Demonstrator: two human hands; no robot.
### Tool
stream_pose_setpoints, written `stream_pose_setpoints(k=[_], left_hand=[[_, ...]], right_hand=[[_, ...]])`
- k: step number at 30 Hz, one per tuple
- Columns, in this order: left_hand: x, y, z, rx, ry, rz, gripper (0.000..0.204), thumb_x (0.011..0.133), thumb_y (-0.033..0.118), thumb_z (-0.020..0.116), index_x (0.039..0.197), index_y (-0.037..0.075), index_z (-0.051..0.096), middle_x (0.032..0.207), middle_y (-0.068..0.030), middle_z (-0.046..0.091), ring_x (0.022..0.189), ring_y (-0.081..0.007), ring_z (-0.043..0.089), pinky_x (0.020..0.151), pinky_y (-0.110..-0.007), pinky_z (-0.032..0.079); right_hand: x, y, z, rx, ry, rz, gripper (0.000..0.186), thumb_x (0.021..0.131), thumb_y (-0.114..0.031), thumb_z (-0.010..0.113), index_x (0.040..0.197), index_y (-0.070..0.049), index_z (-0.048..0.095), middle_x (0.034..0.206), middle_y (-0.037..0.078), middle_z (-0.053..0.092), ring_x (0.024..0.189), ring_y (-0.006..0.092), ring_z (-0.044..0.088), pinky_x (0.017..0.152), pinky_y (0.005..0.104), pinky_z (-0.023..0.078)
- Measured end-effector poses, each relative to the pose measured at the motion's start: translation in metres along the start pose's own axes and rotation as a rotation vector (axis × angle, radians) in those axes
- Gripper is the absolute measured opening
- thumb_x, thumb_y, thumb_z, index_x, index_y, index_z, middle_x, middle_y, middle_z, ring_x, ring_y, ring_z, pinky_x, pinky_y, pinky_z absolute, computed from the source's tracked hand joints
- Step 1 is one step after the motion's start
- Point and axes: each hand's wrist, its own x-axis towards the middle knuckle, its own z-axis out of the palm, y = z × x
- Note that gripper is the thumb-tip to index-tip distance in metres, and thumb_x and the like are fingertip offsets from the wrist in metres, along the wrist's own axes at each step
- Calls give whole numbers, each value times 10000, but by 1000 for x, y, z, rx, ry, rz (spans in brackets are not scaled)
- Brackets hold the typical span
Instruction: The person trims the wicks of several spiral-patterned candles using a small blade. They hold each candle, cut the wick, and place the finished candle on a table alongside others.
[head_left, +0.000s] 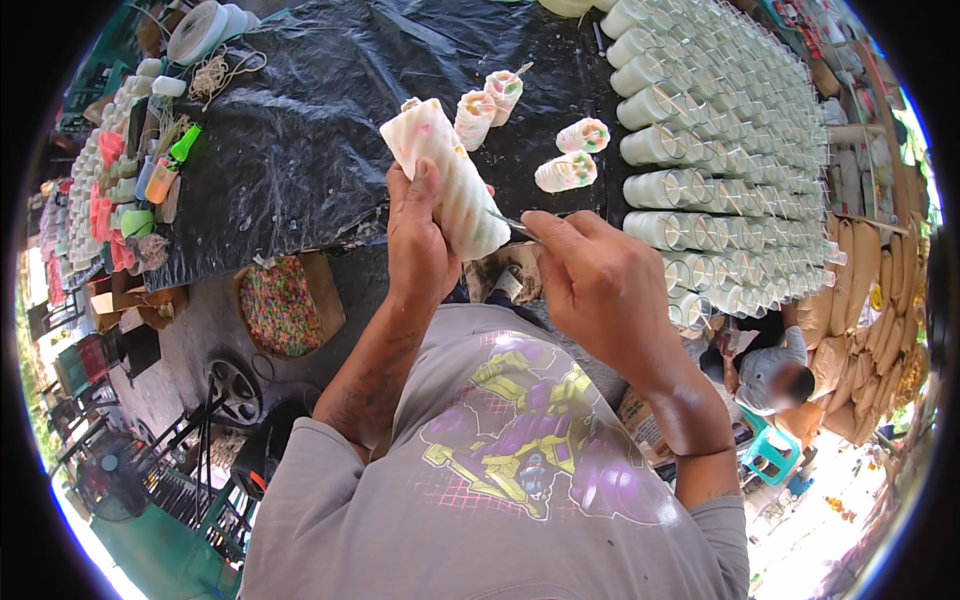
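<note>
My left hand (420, 230) grips a white block (445, 170), probably wax, speckled pink and green, tilted upward. My right hand (595, 280) pinches a thin metal tool (515, 225), whose tip meets the block's lower right side. Beyond them, on black plastic sheeting (300, 130), stand two small white ridged pieces with coloured insides (475, 120); two similar ones (565, 172) lie to their right.
Rows of white cylinders in glasses (720, 180) line the right. Bottles (165, 170) and cord (210, 75) sit at the left. Below are a box of coloured pellets (282, 310) and a wheel (236, 390). Another person (770, 370) crouches lower right beside a teal stool (770, 450).
</note>
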Motion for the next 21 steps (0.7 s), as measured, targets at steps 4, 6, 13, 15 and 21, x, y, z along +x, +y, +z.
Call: stream_pose_setpoints(k=[4,6,13,15,21], left_hand=[[0,-1,1,25,42,12,425,1163,388,494,1445,69,488,1259,-144,651,1081,-296,726,946,-482,612],[1,-2,2,29,83,26,412,1164,362,497,1455,70,484,1290,-149,649,1122,-294,713,989,-491,595],[2,1,5,8,127,29,394,1164,315,508,1472,73,472,1335,-161,645,1162,-288,695,1026,-491,577],[2,0,5,0,128,25,387,1163,309,511,1467,73,474,1334,-156,645,1159,-285,695,1019,-486,580],[2,-1,0,-6,155,56,335,1162,288,521,1414,68,494,1294,-129,648,1148,-261,695,995,-466,593]], right_hand=[[-15,-8,7,-10,-92,-42,250,904,-64,741,1152,-89,761,810,92,665,656,315,691,585,435,544],[-19,-10,8,19,-105,-55,275,896,-42,748,1168,-80,769,805,93,662,661,316,689,586,439,538],[-6,-7,6,-40,-25,19,221,893,-89,728,1113,-102,743,810,78,659,712,282,715,597,407,567],[-12,-6,10,-44,-48,4,227,895,-91,731,1121,-107,745,798,73,649,706,280,714,588,409,563],[-14,-6,9,13,-9,4,242,902,-81,740,1143,-98,756,800,83,658,694,292,711,581,420,554]])
